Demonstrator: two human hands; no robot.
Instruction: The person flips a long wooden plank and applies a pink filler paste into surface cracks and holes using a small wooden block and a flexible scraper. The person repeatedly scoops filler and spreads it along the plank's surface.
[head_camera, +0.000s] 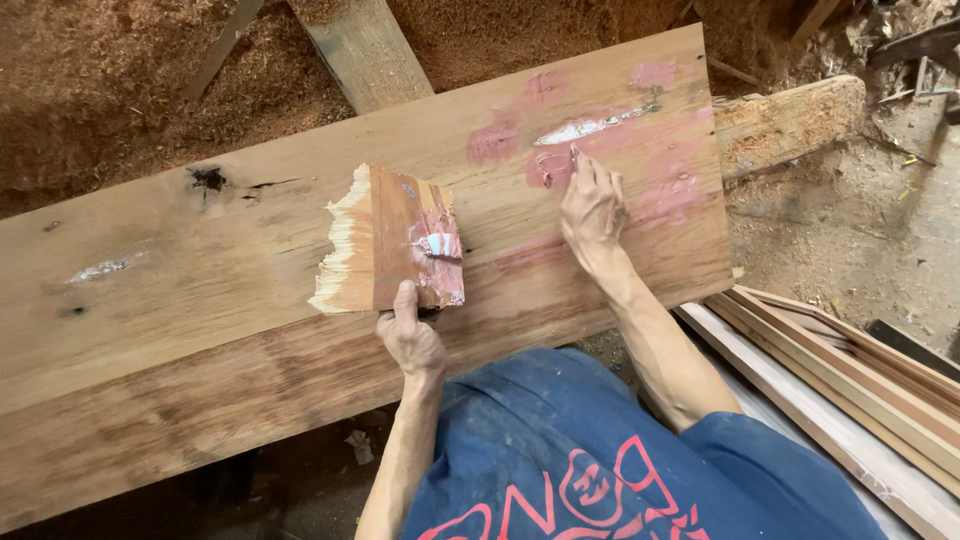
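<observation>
A wide plank (250, 330) lies slantwise across the view, its far end higher in the picture than its near end; its surface is bare brown wood, with a dark knot hole (208, 179) toward its far edge and a small whitish smear left of that; pink putty (668, 195) is smeared in patches over the plank's right end, with a pale whitish streak (585, 127) among them; beyond the plank's far edge the ground is heaped with reddish sawdust (120, 90), and a narrower board (365, 50) runs out from under the plank into it; past the plank's right end a rough beam (790, 120) sticks out, and below that end, on the dusty floor, lie several long wooden strips (850, 390) side by side; the left hand (410, 335) sits at the plank's near side, thumb up and fingers closed round the lower edge of a wood scrap (375, 240), which it holds flat over the plank's middle; the scrap's left end is splintered and pale, and a dab of pink and white putty sits on its right part; the right hand (592, 205) rests on the plank's right end, well apart from the scrap, fingers drawn together and fingertips (575, 155) pressed into a putty patch just below the whitish streak; whether they pinch a tool cannot be told.
</observation>
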